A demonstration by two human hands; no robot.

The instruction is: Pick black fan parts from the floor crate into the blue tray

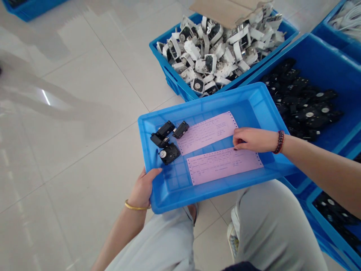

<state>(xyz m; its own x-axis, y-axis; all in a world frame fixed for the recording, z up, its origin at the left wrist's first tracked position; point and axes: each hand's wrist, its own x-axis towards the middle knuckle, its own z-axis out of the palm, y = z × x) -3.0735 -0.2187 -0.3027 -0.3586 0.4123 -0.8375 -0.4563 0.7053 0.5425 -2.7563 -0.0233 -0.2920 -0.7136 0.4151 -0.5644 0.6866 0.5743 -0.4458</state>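
Over a pale tiled floor (84, 158), the person's left hand (143, 187) grips the rim of a shallow blue plastic tray (158, 192), which rests above grey-trousered knees (270, 222). The right hand (254, 140), well apart from the left, reaches across the tray, its fingertips (236, 145) on the upper edge of the lower of two pink perforated paper forms (222, 165); whether they pinch it, I cannot tell. The other form (205, 132) lies just above it. Beside both sit three matte black mechanical parts (169, 153), two touching, one with a round metal centre. Behind the tray, a blue crate (169, 71) is heaped with white-and-black parts (208, 56) under a cardboard flap (222, 9). To the right, blue crates hold more black parts (301, 109), and another holds white cables (344, 15).
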